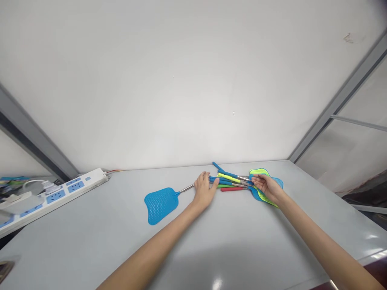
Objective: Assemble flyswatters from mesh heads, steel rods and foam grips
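Observation:
Several fly swatters lie in a bunch, their blue, yellow, green and red handles [231, 189] pointing left. Their blue and yellow-green perforated heads [273, 183] overlap at the right. One blue fly swatter [161, 205] faces the other way, its head on the left and its metal shaft running under my left hand [205, 191]. That hand is curled around this swatter beside the handle ends; its grip is partly hidden. Over the necks of the bunch is my right hand [267, 187], palm partly turned up and fingers loosely apart, touching or just above the swatters.
The grey tabletop [211, 241] meets a white wall [193, 100] behind the swatters. A white power strip [72, 189] with plugged-in adapters lies at the left. Grey metal frame posts [329, 112] stand at both sides. A dark object [5, 269] shows at the lower left edge.

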Tool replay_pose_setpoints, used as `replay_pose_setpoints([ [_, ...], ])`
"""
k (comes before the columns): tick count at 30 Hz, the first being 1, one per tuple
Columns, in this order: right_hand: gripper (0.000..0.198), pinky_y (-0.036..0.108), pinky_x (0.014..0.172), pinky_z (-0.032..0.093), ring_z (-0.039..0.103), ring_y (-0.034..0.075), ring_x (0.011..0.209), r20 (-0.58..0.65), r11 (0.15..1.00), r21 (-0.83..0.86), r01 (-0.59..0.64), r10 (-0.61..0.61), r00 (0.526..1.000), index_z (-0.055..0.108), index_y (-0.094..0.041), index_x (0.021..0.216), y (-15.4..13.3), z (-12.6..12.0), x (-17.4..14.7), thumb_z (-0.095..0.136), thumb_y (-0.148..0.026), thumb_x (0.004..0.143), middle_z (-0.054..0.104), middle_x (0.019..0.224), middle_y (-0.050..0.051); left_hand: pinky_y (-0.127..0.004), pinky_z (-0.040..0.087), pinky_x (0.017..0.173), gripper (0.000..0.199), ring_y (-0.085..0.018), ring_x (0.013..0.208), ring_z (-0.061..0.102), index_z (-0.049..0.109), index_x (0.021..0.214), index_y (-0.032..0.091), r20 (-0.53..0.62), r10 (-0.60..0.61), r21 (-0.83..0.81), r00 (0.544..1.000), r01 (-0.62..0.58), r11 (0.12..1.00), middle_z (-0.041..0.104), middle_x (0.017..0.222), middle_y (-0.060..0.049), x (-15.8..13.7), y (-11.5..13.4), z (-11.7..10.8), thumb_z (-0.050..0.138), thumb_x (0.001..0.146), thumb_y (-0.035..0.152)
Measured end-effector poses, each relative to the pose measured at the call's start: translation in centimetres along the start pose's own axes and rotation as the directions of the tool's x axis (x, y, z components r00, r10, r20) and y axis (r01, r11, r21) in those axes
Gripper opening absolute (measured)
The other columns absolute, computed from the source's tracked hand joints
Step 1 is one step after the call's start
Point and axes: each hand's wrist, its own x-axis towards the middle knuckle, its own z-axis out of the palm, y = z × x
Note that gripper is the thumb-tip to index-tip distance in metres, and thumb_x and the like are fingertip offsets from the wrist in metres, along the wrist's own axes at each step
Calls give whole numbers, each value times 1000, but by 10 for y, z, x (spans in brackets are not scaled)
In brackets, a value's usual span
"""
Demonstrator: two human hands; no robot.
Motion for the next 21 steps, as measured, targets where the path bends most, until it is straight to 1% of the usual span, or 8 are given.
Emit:
replay_pose_setpoints([
  [3, 12, 19, 59, 52, 60, 12, 60, 26, 996, -70, 50, -48, 999, 58, -15, 71, -5, 13, 1, 46, -14, 74, 62, 64, 6, -37, 22, 94, 42, -21, 116, 29, 40, 114, 15, -15, 68, 132, 998, -66, 989, 38, 122, -13, -16, -27, -28, 34, 81, 38],
  [4, 11, 19, 60, 52, 60, 12, 60, 39, 994, -93, 64, -61, 997, 58, -15, 71, -7, 20, 3, 47, -14, 73, 61, 64, 5, -38, 22, 94, 41, -22, 115, 30, 41, 114, 14, 5, 87, 175, 996, -87, 981, 39, 121, -13, -21, -38, -38, 35, 80, 37],
  [7, 7, 20, 62, 51, 60, 12, 61, 84, 978, -180, 103, -89, 993, 58, -14, 70, -14, 47, 11, 51, -15, 71, 61, 65, 5, -39, 28, 89, 31, -23, 108, 39, 51, 104, 18, 95, 58, 257, 994, -81, 963, 48, 112, -10, -35, -68, -69, 39, 79, 32],
  [9, 5, 21, 61, 50, 59, 12, 58, 99, 959, -248, 136, -115, 988, 57, -14, 66, -17, 67, 21, 53, -15, 70, 61, 63, 6, -39, 30, 87, 25, -22, 106, 41, 55, 98, 22, 98, 41, 271, 994, -66, 960, 50, 109, -7, -43, -82, -88, 40, 79, 29],
  [11, 4, 21, 60, 49, 57, 10, 56, 108, 931, -320, 174, -147, 983, 56, -14, 66, -18, 86, 32, 55, -16, 69, 60, 61, 4, -35, 34, 83, 20, -19, 99, 46, 58, 87, 22, 97, 39, 269, 995, -64, 961, 54, 102, -5, -52, -88, -102, 40, 79, 27],
  [13, 3, 20, 57, 47, 55, 10, 54, 124, 896, -402, 190, -152, 981, 56, -14, 65, -16, 102, 43, 58, -16, 67, 59, 59, 4, -33, 36, 80, 16, -18, 94, 49, 56, 79, 21, 83, 38, 265, 996, -59, 963, 56, 96, -4, -62, -90, -112, 41, 78, 25],
  [16, 7, 20, 51, 43, 54, 10, 53, 166, 833, -524, 178, -105, 981, 58, -13, 63, -9, 117, 53, 63, -17, 62, 59, 58, 4, -33, 36, 80, 14, -19, 94, 48, 53, 75, 21, 39, 17, 265, 999, -26, 964, 56, 95, -4, -77, -91, -119, 41, 78, 25],
  [21, 16, 21, 43, 37, 49, 10, 46, 245, 734, -660, 162, 6, 970, 61, -12, 62, 5, 124, 59, 69, -19, 51, 57, 51, 1, -35, 36, 78, 11, -20, 92, 48, 50, 70, 19, 22, -31, 228, 999, 25, 973, 54, 94, -5, -87, -103, -127, 45, 76, 27],
])
